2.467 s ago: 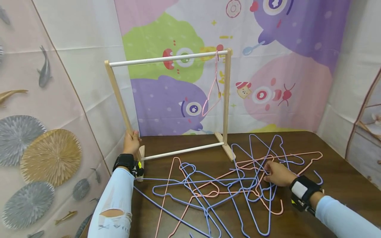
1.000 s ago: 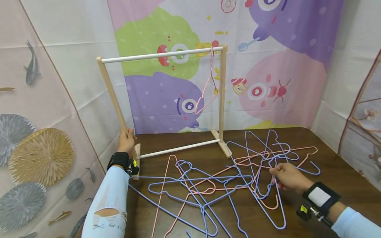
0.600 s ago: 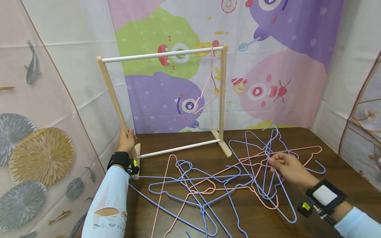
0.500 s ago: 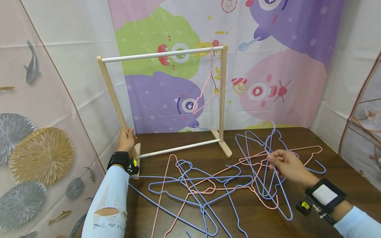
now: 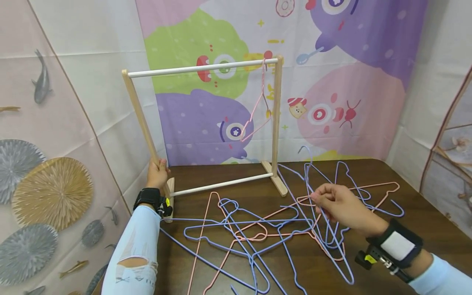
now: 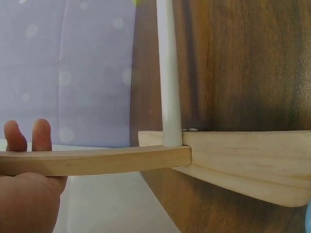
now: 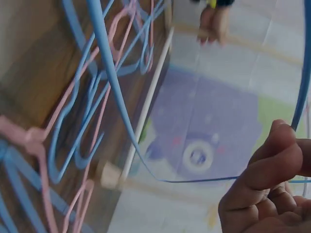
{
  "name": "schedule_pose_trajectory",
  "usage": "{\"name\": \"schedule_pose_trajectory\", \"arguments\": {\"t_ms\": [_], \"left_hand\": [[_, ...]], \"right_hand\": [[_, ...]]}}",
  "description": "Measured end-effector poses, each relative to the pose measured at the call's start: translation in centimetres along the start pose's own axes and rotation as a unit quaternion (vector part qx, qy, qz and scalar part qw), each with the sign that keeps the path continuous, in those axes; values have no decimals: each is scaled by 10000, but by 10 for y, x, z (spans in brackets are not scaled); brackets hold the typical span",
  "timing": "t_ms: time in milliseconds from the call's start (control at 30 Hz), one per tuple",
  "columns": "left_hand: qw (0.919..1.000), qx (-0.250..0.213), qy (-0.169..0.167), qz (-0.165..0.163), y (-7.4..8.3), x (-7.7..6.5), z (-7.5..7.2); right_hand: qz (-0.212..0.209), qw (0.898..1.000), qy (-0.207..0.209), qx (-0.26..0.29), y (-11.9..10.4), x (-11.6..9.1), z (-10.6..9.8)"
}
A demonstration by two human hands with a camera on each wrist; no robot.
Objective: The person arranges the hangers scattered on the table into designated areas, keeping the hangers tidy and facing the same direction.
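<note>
My left hand (image 5: 157, 176) grips the lower part of the left wooden upright (image 5: 138, 110) of a small clothes rack. In the left wrist view, the fingers (image 6: 42, 136) show behind that upright and the palm in front. Between thumb and fingers, my right hand (image 5: 343, 208) pinches a periwinkle-blue hanger (image 7: 112, 82), its hook raised above the others. This hanger overlaps the right part of a tangle of blue hangers (image 5: 252, 256) and pink hangers on the table. One pink hanger (image 5: 263, 82) hangs from the rack's white top rod (image 5: 203, 70), close to the right upright (image 5: 276, 123).
The rack's lower white rod (image 5: 221, 185) and wooden feet (image 5: 274, 179) stand on the dark brown table (image 5: 372, 262). Behind rises a cartoon-print cloth (image 5: 206, 123). Pale patterned panels (image 5: 121, 110) flank the table on both sides.
My right hand has raised the blue hanger from the tangle, its hook turning upward, then carried it leftward toward the rack. My left hand keeps its hold on the upright.
</note>
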State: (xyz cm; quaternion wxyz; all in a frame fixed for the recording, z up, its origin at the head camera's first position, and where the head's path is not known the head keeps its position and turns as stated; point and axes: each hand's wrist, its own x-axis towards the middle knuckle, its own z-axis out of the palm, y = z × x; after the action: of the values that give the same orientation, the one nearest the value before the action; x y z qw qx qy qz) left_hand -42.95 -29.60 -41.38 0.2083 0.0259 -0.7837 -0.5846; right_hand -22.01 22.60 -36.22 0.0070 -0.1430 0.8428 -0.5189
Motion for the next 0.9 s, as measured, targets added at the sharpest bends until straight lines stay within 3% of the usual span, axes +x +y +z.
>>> {"name": "schedule_pose_trajectory", "arguments": {"t_ms": [267,433,633,767,900], "left_hand": [[9998,-180,24,-32,2,2,0],[9998,-214,52,-27,2,2,-1],[9992,334,84,224,2,0,-3],[9993,310,56,211,2,-1,-2],[9996,220,78,163,1,-1,1]], "right_hand": [[-385,9908,-1270,272,-60,8,49],[-556,9826,-1700,492,-116,21,74],[-626,9842,-1533,630,-180,49,80],[-947,9859,-1205,671,-211,77,74],[-985,9906,-636,703,-237,106,63]]}}
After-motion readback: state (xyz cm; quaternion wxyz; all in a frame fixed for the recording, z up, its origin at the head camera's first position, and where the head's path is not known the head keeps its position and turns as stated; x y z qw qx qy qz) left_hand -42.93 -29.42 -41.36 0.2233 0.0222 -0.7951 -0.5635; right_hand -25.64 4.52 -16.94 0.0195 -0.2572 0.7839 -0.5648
